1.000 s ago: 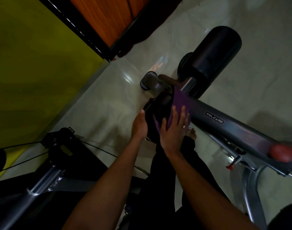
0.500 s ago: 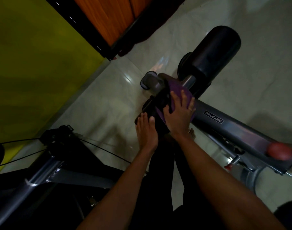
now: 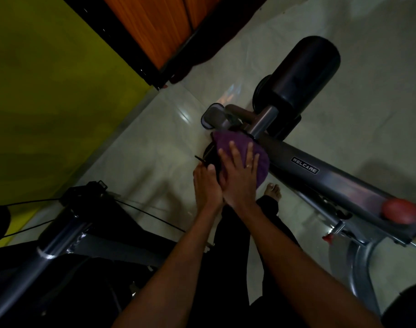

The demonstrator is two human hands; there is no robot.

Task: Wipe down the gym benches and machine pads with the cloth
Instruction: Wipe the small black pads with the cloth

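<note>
A purple cloth [image 3: 240, 145] lies draped over a black roller pad [image 3: 211, 157] at the end of a grey machine arm [image 3: 332, 176] marked WELCARE. My right hand [image 3: 240, 176] presses flat on the cloth with straight, spread fingers. My left hand [image 3: 205, 183] rests against the near left side of the same pad, touching my right hand; its fingertips are mostly hidden. A second, larger black roller pad [image 3: 306, 74] sticks out on the far side of the arm.
A grey machine frame [image 3: 55, 245] with black cables [image 3: 145, 211] stands at the lower left. A red knob [image 3: 398, 209] sits on the arm at the right. A yellow wall [image 3: 48, 91], an orange wooden door [image 3: 159, 24] and a pale tiled floor [image 3: 367, 91] surround the machine. My bare foot [image 3: 273, 190] stands under the arm.
My right hand slid the cloth up and over the pad, then back a little toward me, spreading it wider. My left hand moved right and now touches my right hand.
</note>
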